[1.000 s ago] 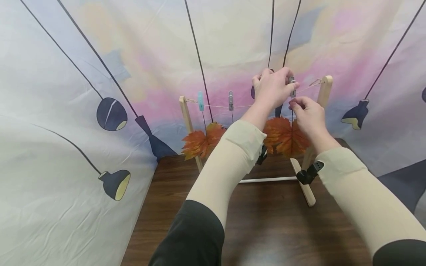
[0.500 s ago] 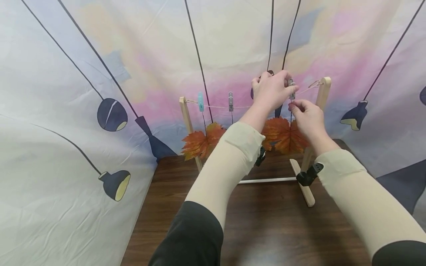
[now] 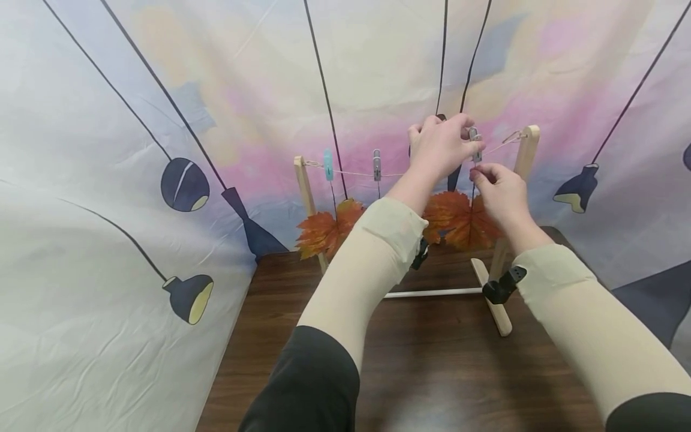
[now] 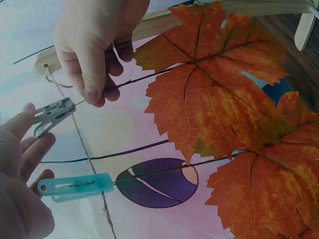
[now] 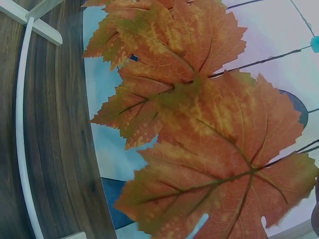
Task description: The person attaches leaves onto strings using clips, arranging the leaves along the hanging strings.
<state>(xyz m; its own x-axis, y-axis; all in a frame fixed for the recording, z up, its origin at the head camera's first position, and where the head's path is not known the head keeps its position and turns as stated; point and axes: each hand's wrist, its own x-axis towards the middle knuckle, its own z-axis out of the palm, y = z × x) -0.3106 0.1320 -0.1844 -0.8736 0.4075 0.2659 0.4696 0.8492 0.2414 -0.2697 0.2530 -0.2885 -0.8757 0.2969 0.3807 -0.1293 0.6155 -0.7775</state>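
Observation:
My left hand [image 3: 439,147] pinches a grey clothespin [image 4: 52,117] by its handle ends, at the right part of the string line. Just below, my right hand [image 3: 503,191] pinches the dark stem [image 4: 144,77] of an orange-red artificial maple leaf [image 3: 466,222] between thumb and fingers. The stem's tip meets the clothespin's nose, right at the string [image 4: 83,142]. In the right wrist view this leaf [image 5: 224,174] fills the lower middle. Close to the left hand, a teal clothespin [image 4: 82,186] grips the string with another leaf [image 4: 269,194] hanging from it.
Further left on the line are another teal clothespin [image 3: 328,165] with a leaf [image 3: 324,231] and a grey clothespin [image 3: 376,165]. A wooden post [image 3: 526,150] holds the line's right end. A white rod [image 3: 437,293] joins the stand's feet above the brown table [image 3: 442,372].
Both hands keep their grips on the clothespin and the stem and have barely moved. The leaf under the right hand has shifted slightly left.

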